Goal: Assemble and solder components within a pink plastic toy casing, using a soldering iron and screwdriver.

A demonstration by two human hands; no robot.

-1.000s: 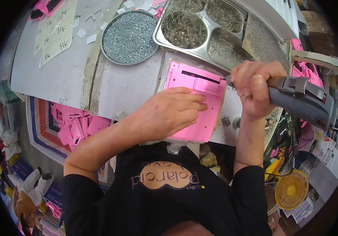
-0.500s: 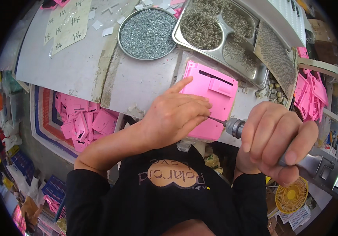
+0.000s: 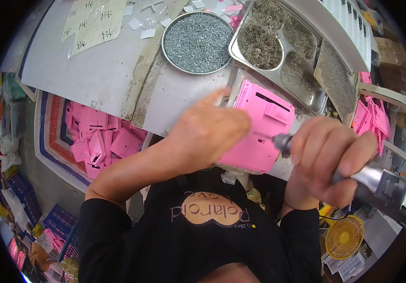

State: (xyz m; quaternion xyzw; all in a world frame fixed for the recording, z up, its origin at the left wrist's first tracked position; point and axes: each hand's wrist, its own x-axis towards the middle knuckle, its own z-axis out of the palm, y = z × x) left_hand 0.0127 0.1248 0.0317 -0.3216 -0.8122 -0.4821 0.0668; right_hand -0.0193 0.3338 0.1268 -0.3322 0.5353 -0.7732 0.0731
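A flat pink plastic panel [image 3: 259, 151] with a dark slot and a raised rectangular part lies on the table in front of me. My right hand [image 3: 328, 158] is wrapped round a grey power screwdriver [image 3: 387, 186], its chuck end pointing left over the panel. The thin bit is blurred. Over the panel's left edge is my left hand [image 3: 210, 132], its index finger stretched out and the other fingers bent toward the bit. Motion smears these fingertips, so whether they hold anything cannot be told.
Beyond the panel stand a round pan [image 3: 202, 73] of small silvery screws and a steel compartment tray [image 3: 285, 45] of small metal parts. A perforated plate [image 3: 335, 78] leans beside it. More pink panels [image 3: 96, 141] fill a striped-lined bin at left; others hang right.
My left hand has drawn slightly left and back from the bit, uncovering more of the panel. The screwdriver stays over the panel in my right hand. The whole view has shifted a little.
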